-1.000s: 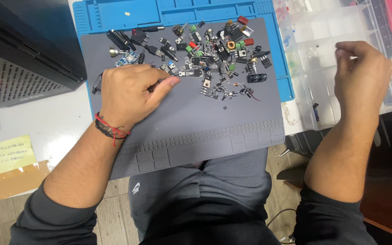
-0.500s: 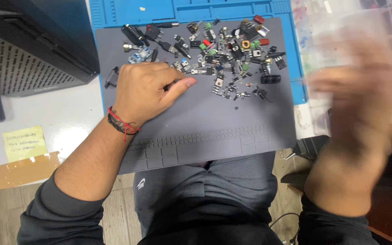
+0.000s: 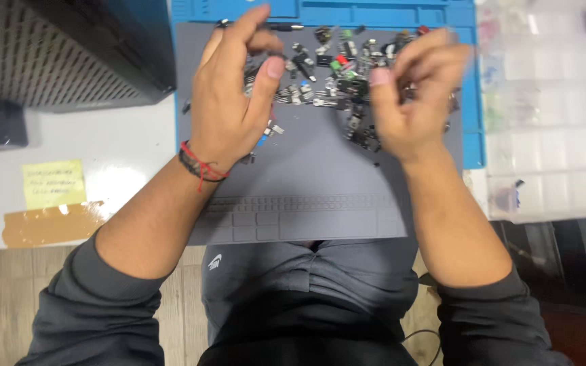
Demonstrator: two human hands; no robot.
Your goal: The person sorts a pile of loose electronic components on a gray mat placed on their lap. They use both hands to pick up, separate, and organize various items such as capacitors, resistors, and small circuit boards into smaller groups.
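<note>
Both hands hover over small electronic parts (image 3: pixel 337 74) at the frame's top: left hand (image 3: pixel 228 102) fingers apart, right hand (image 3: pixel 412 95) blurred, its grip unclear.

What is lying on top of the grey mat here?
On the grey mat lies a heap of small electronic parts, along its far edge. The left hand and right hand hover over the heap, covering part of it, so whatever is beneath them cannot be seen.

Right hand joins the left over the parts

The right hand (image 3: pixel 412 102) has swung in from the clear compartment box (image 3: pixel 551 108) to hover over the pile of small electronic components (image 3: pixel 337 74); the left hand (image 3: pixel 235 95) has lifted, fingers spread.
</note>
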